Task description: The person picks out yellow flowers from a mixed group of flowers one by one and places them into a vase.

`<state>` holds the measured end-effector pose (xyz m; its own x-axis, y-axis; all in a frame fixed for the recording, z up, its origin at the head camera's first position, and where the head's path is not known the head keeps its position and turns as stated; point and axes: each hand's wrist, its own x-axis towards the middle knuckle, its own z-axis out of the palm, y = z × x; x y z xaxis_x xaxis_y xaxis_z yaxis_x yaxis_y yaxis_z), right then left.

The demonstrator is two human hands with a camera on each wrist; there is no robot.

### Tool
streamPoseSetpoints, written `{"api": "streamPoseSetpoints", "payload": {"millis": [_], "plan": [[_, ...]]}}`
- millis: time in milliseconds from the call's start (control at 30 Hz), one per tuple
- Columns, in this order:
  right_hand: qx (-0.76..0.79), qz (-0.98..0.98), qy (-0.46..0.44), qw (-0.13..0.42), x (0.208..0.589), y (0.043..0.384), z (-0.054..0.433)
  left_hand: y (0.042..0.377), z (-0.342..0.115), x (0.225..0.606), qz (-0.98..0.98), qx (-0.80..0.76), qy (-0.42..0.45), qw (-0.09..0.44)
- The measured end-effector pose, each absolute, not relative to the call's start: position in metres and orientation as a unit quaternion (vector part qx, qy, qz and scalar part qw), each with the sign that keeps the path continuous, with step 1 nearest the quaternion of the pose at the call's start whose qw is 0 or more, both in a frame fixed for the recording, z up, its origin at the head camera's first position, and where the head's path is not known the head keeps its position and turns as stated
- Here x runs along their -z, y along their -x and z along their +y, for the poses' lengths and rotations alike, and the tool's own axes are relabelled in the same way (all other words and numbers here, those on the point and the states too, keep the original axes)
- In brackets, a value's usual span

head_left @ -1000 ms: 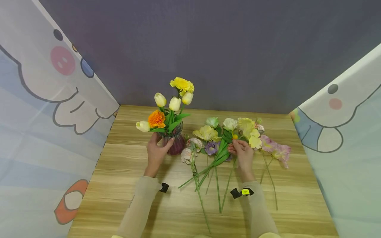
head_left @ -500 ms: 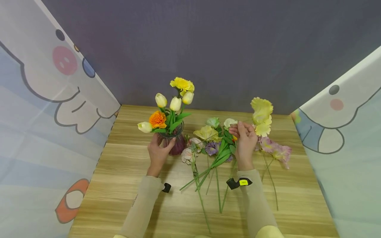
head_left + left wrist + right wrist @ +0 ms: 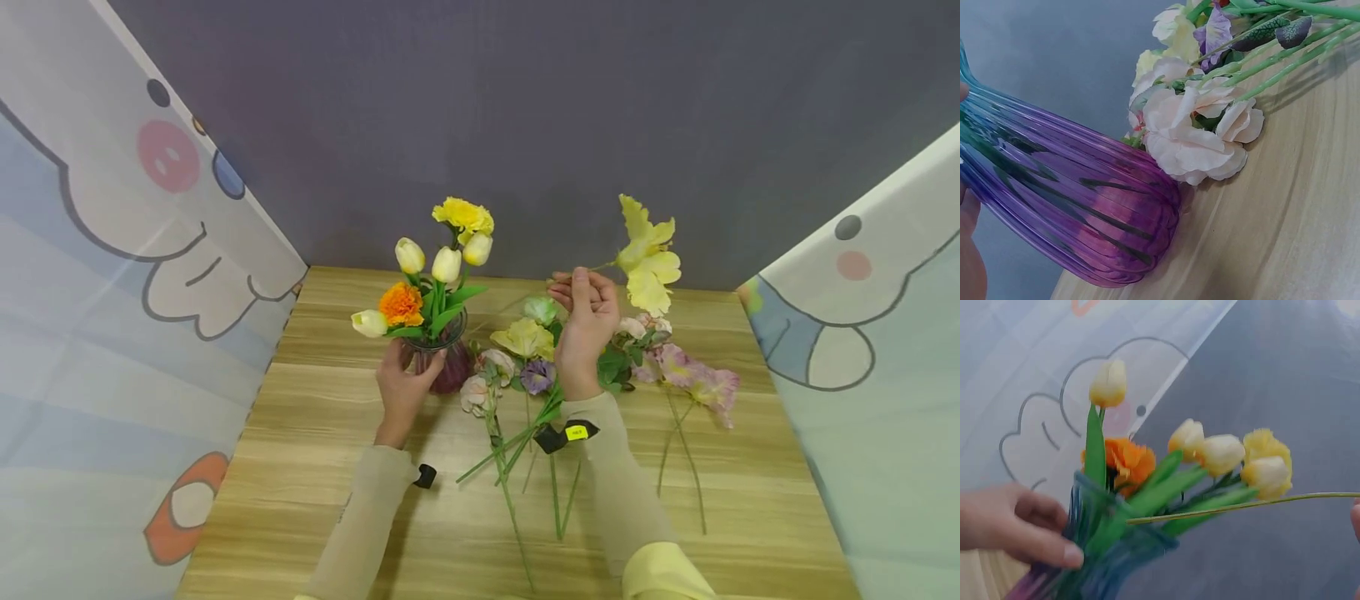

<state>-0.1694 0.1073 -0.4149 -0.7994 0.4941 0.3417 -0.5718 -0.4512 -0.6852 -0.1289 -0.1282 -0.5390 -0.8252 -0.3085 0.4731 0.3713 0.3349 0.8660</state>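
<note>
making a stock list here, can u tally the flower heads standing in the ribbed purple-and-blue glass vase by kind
Smooth cream-and-yellow tulips: 4
Ruffled orange flower: 1
Ruffled bright yellow flower: 1
Total in the ribbed purple-and-blue glass vase: 6

The right hand [image 3: 587, 321] has lifted a pale yellow flower [image 3: 645, 257] higher.

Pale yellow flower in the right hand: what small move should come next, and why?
Perhaps tip its stem down into the vase: the stem's bare end appears across the vase's mouth in the right wrist view, and the left hand holds the vase.
</note>
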Motion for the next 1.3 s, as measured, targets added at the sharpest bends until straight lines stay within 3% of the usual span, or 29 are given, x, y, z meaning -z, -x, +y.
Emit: {"api": "streamPoseSetpoints", "payload": {"millis": [233,333,500,833,1000,1300], "plan": [[-0.835,-0.402,-0.069,0.370,0.402,0.174,0.098,0.127,-0.123,0.535,-0.762,0.584,0.004,0.279],[-0.812,-0.444,-0.097,0.368,0.405,0.177,0.091,0.121,-0.121,0.523,-0.763,0.583,0.001,0.279],[-0.788,-0.518,-0.119,0.311,0.419,0.180,0.072,0.112,-0.118,0.502,-0.765,0.574,0.010,0.293],[-0.775,-0.598,-0.102,0.176,0.435,0.177,0.040,0.113,-0.117,0.502,-0.762,0.570,0.011,0.307],[-0.716,-0.674,-0.109,0.145,0.457,0.185,0.034,0.112,-0.116,0.502,-0.762,0.568,0.009,0.312],[-0.685,-0.711,-0.107,0.114,0.459,0.178,0.029,0.112,-0.115,0.501,-0.760,0.573,0.012,0.306]]}}
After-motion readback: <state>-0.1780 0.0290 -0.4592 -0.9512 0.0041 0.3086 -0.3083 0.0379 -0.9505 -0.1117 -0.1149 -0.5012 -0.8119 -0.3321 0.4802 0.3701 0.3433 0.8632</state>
